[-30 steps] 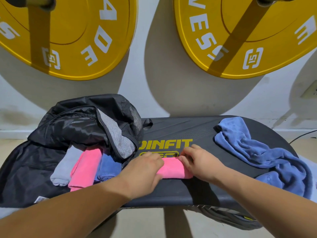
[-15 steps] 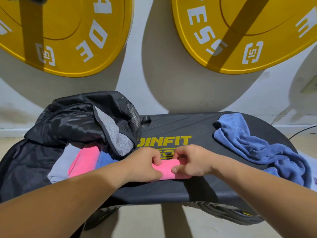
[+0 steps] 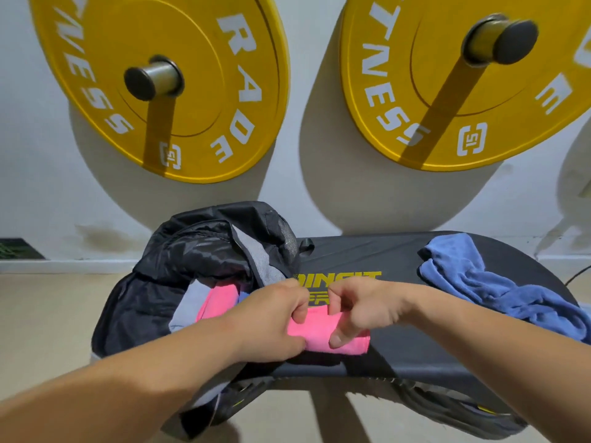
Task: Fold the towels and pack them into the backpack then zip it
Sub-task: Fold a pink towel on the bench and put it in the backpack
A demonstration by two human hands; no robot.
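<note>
Two bare forearms, uncovered right up to the frame edges. Short, plain fingernails on the bare left hand (image 3: 271, 318) and bare right hand (image 3: 364, 311); knuckle creases across both.

"RADE" and "NESS" on left yellow plate (image 3: 198, 100), "TNESS" on right yellow plate (image 3: 511, 100), blurred yellow lettering on bench (image 3: 399, 257).

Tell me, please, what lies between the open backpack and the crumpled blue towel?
In the head view: a folded pink towel, pinched by the left hand and right hand.
</note>
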